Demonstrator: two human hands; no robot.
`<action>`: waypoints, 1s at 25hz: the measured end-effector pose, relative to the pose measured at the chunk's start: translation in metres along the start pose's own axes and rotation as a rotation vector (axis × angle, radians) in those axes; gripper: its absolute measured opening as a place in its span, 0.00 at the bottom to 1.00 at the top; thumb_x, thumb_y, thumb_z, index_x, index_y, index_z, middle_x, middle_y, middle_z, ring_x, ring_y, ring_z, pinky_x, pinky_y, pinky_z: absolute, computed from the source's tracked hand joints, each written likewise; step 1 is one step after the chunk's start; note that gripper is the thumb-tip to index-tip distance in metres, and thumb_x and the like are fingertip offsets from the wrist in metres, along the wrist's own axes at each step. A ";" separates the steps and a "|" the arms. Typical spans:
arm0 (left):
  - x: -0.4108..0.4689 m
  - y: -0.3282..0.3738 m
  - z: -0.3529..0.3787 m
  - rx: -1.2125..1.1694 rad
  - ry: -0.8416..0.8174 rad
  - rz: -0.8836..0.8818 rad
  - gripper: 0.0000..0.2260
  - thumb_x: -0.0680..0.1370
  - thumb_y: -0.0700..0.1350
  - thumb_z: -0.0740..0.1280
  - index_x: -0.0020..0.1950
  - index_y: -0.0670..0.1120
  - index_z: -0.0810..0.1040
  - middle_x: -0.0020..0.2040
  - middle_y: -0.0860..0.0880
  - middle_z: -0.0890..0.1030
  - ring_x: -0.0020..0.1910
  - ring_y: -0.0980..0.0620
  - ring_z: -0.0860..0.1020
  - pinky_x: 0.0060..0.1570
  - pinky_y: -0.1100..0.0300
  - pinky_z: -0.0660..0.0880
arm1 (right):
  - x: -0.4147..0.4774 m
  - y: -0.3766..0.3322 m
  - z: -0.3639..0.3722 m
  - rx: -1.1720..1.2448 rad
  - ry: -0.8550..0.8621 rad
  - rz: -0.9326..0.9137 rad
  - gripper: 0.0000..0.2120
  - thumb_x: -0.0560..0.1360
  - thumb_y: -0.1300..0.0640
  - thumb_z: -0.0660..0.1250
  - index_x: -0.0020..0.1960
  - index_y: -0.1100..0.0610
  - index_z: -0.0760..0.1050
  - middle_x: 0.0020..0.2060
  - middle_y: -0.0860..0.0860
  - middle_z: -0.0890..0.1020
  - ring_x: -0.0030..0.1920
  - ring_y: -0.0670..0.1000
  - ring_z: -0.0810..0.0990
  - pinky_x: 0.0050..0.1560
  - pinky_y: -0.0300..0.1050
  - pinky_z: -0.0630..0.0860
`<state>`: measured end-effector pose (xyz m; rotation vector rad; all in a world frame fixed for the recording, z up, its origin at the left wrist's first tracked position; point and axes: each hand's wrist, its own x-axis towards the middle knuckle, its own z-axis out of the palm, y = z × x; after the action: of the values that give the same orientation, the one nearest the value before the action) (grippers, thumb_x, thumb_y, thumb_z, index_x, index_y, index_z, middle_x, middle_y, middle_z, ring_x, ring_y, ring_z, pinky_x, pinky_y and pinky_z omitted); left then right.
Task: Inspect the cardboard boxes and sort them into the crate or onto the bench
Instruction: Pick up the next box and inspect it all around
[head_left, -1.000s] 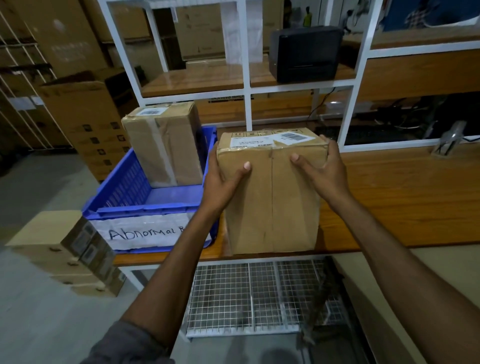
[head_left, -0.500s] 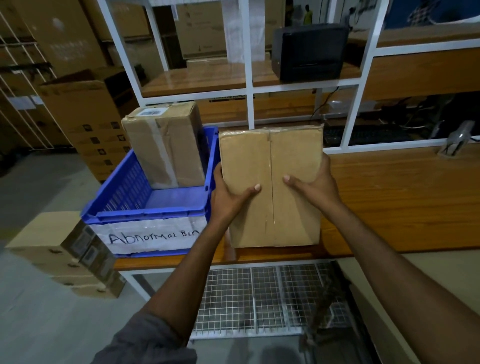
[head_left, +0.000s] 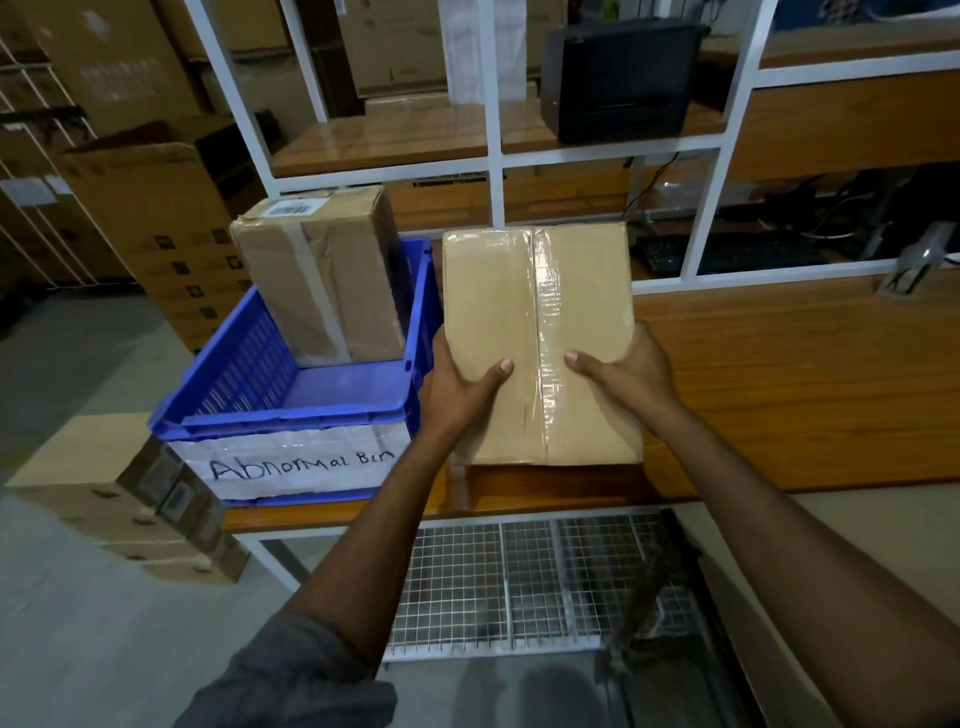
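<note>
Cardboard box (head_left: 498, 312) gripped low between my left hand (head_left: 457, 387) and right hand (head_left: 626, 371) near bench (head_left: 779, 395) edge; glossy tape (head_left: 546, 312) underneath could slip, dropping it.

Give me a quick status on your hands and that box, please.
Left hand, right hand: both grip the cardboard box, taped seam showing. Box beside the blue crate, over the bench. Another taped box fills the crate's far end; near end free.
</note>
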<state>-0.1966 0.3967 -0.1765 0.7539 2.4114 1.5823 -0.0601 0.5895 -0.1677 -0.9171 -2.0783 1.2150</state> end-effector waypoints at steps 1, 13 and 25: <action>0.003 0.000 0.001 0.001 -0.007 -0.010 0.45 0.75 0.62 0.76 0.83 0.54 0.53 0.76 0.47 0.71 0.71 0.43 0.74 0.64 0.46 0.75 | 0.003 -0.002 0.000 -0.004 -0.013 0.009 0.44 0.66 0.40 0.81 0.73 0.53 0.65 0.64 0.50 0.78 0.63 0.54 0.78 0.57 0.49 0.76; -0.009 -0.027 -0.012 -0.040 -0.263 -0.007 0.53 0.70 0.58 0.82 0.83 0.56 0.50 0.76 0.51 0.68 0.71 0.50 0.72 0.65 0.52 0.76 | -0.008 0.009 -0.006 0.003 -0.242 -0.005 0.63 0.64 0.51 0.85 0.82 0.49 0.43 0.74 0.50 0.66 0.71 0.51 0.67 0.66 0.49 0.68; -0.033 0.015 -0.027 0.006 -0.017 0.104 0.47 0.67 0.65 0.80 0.81 0.57 0.63 0.71 0.56 0.76 0.69 0.53 0.75 0.65 0.51 0.77 | -0.020 -0.015 -0.042 -0.013 -0.202 -0.119 0.54 0.60 0.46 0.85 0.80 0.45 0.63 0.78 0.46 0.67 0.76 0.51 0.65 0.72 0.55 0.70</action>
<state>-0.1742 0.3629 -0.1564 0.9038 2.4019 1.5996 -0.0211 0.5897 -0.1389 -0.6897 -2.2653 1.2773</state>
